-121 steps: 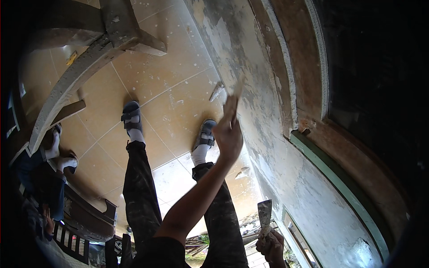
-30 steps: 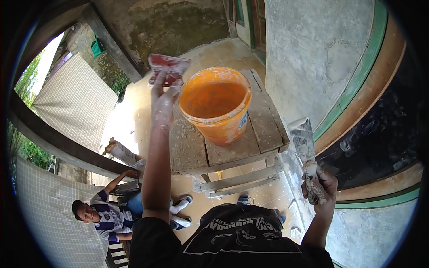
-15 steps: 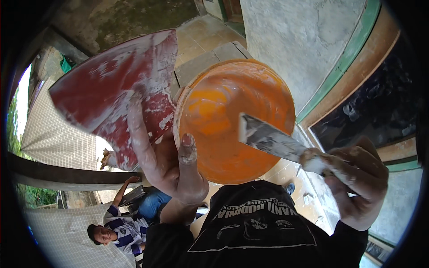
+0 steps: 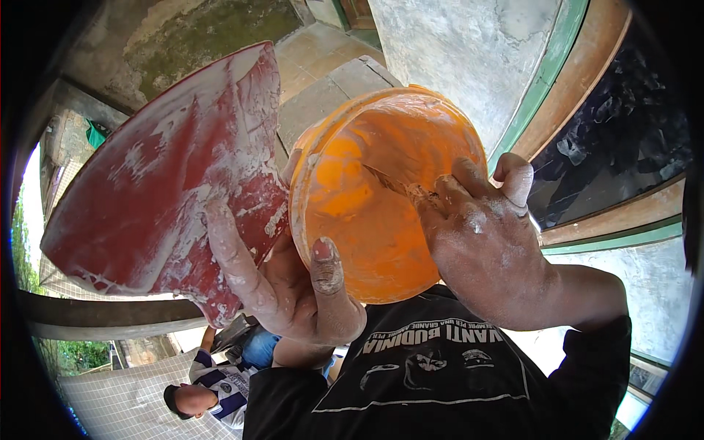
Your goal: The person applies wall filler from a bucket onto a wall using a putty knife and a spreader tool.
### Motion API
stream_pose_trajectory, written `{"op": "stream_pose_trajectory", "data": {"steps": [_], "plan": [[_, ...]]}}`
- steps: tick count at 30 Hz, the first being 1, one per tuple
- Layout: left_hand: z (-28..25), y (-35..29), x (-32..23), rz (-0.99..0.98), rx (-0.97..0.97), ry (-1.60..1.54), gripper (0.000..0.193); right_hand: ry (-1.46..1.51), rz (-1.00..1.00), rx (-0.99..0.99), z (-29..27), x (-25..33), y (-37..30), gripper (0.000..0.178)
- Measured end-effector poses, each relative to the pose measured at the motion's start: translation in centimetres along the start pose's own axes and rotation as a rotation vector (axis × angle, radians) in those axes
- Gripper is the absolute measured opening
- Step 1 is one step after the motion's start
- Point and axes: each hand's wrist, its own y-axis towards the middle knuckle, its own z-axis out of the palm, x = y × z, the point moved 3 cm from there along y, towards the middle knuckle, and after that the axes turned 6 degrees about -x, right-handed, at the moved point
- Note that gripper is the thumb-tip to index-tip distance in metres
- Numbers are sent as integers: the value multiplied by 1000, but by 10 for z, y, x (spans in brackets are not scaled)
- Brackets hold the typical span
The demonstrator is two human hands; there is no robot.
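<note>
**Both hands close in on the orange bucket**

Since half a second ago, the right hand point(image 4: 488, 249) has come in over the round orange plastic bucket point(image 4: 367, 198), and the narrow metal scraper blade that was lying across the bucket's mouth is now almost wholly hidden behind that hand; only a thin plaster-crusted edge is showing at the knuckles. Its fingers are curling shut round that tool, so it is grasping it, dipping into the right side of the bucket.

On the left, the left hand point(image 4: 293, 286) is gripping the wide red flat trowel blade point(image 4: 154, 191), smeared with white plaster, the forefinger lying along the blade's face and the thumb pointing up beside the bucket's near wall. The red blade is tilting up and away to the far left, its right edge touching the bucket.

At the near left, below the hands, another person in a blue and white shirt point(image 4: 220, 381) is sitting on pale tiled ground point(image 4: 125, 396). At the far right, a grey plastered wall with a green frame point(image 4: 543, 81) is standing
</note>
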Motion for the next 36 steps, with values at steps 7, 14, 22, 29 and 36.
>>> {"op": "stream_pose_trajectory", "data": {"steps": [7,14,22,29,36], "plan": [[-4,-1,0,29,-38,148,72,106,19,196,5,7,3,22],[-8,8,7,55,20,87,73,316,29,200,-9,-4,19,19],[-37,45,28,8,-205,77,61,813,341,-282,-36,-39,-6,20],[-87,73,78,-197,-306,-100,42,1903,757,-374,38,-59,-82,31],[-100,56,13,81,-555,113,30,2252,724,-214,72,-55,-103,36]]}}
